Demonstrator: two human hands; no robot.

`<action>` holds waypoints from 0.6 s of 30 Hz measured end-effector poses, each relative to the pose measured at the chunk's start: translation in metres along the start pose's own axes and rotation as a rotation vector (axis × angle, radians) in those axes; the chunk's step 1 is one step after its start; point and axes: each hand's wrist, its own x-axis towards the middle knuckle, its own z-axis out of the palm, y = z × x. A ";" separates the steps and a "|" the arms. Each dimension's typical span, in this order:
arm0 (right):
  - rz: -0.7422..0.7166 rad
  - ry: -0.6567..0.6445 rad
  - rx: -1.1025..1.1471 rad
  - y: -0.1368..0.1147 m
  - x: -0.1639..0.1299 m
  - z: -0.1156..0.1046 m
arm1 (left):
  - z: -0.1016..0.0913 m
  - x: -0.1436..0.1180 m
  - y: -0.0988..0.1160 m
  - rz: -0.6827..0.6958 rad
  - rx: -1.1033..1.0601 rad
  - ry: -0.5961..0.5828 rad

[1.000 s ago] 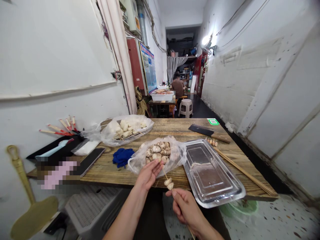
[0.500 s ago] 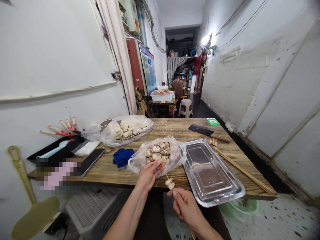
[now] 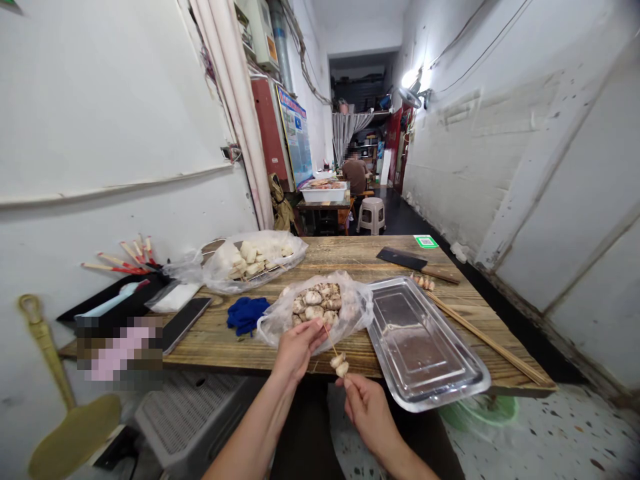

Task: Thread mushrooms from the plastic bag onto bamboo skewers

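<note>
the right hand (image 3: 370,408) has its thumb and forefinger clamped on the skewer (image 3: 331,340), just below the pale pieces (image 3: 340,364) threaded on it, while the bare shaft slants up and away from that pinch to the fingertips of the left hand (image 3: 295,350). those left fingertips sit close together at the skewer's upper end; whether they grip the tip or something hidden, i cannot tell. the mottled lumps (image 3: 314,298) lie just beyond them in an open plastic bag (image 3: 357,303), and the metal tray (image 3: 425,350) rests to the right of both hands' fingers. for good control, the right pinch should probably stay firm and in line with the shaft, the left fingers clear of the point, and any pressure even, lest a soft-looking piece split.
</note>
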 end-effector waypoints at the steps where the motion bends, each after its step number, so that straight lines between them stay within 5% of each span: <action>1: -0.011 0.007 -0.021 0.001 0.000 0.001 | 0.000 0.000 0.000 0.004 0.003 -0.002; 18: -0.049 -0.012 0.000 -0.010 0.003 -0.002 | 0.006 0.002 0.002 0.007 -0.087 -0.162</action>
